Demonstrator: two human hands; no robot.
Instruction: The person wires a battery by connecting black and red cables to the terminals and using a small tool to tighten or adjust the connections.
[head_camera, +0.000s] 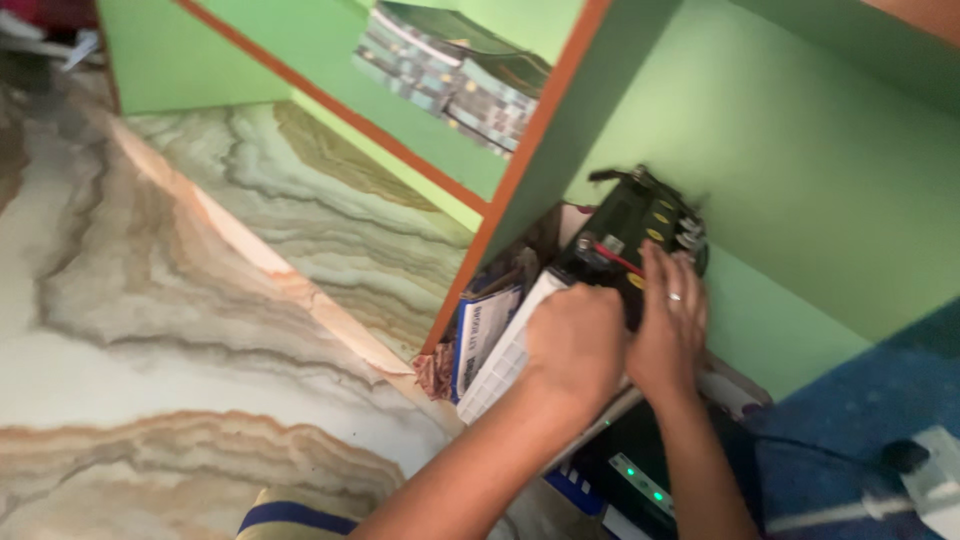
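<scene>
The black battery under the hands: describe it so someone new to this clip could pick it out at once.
Start at the green cabinet with orange edging. In its lower compartment sits a black battery, the right hand on it and the left hand beside it. Yellow caps and a red wire mark it out from the white grille alongside.

Glossy veined marble floor (180, 300); matt green painted cabinet (800, 150); black plastic battery (630, 225).

Both hands reach into the cabinet (800, 170) compartment. The left hand (575, 340) rests on the battery (625, 225), just left of the right hand (668, 325), whose fingers (660, 270) lie on the battery top. A cable (618, 260) runs just beyond the fingers. A white grid panel (505, 360) and a box (480, 335) stand left of the fingers. A unit (640, 480) lies below the wrists. Floor (200, 300) extends further left.
</scene>
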